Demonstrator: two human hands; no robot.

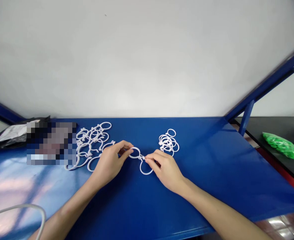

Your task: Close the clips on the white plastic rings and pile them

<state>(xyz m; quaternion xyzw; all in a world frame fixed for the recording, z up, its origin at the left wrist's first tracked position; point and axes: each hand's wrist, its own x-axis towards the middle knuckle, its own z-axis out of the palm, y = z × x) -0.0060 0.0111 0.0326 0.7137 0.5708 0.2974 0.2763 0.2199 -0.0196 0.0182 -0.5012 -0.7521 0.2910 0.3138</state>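
Note:
In the middle of the head view my left hand pinches a closed white plastic ring between thumb and fingers. It meets a second, open-looking white plastic ring, which hangs below my right hand. The fingertips of that hand are closed on the clasp end of this second ring. Both rings touch near the clasp; whether one is threaded through the other I cannot tell. Beside my left hand lies a loose heap of similar white rings, several of them standing open. Just beyond my right hand is a smaller pile of white rings.
A blue table lies under everything, against a pale wall. At the left are a black plastic package and a blurred-out patch. A white cable curves at lower left. Green items in a clear bag rest on a black surface at right.

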